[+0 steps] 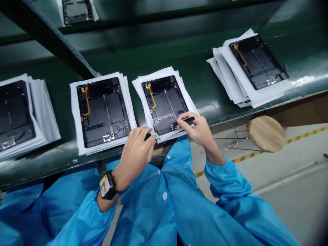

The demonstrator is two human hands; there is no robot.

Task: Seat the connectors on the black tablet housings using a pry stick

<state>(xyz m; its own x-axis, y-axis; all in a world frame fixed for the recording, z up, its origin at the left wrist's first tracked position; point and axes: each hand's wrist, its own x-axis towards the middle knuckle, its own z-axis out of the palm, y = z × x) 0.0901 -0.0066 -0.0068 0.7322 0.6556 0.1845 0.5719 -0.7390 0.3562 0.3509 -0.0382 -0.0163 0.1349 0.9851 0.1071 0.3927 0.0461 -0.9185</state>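
Observation:
An open black tablet shell (165, 104) with an orange flex cable lies on a stack of white sheets (143, 83) on the green belt (200, 78). My right hand (197, 130) is closed in a pinch on a thin black strip (188, 120) at the shell's near right corner. My left hand (135, 153), with a watch on the wrist, has its fingers curled at the shell's near left corner, against the paper edge. What it holds, if anything, is hidden. A second open tablet shell (102, 111) lies on paper just left of it.
More tablet shells on paper stacks lie at the far left (14, 114), at the right (257, 61) and at the top (77, 10). A dark beam (51, 41) crosses the belt diagonally. A round wooden stool (265, 133) stands on the floor at the right.

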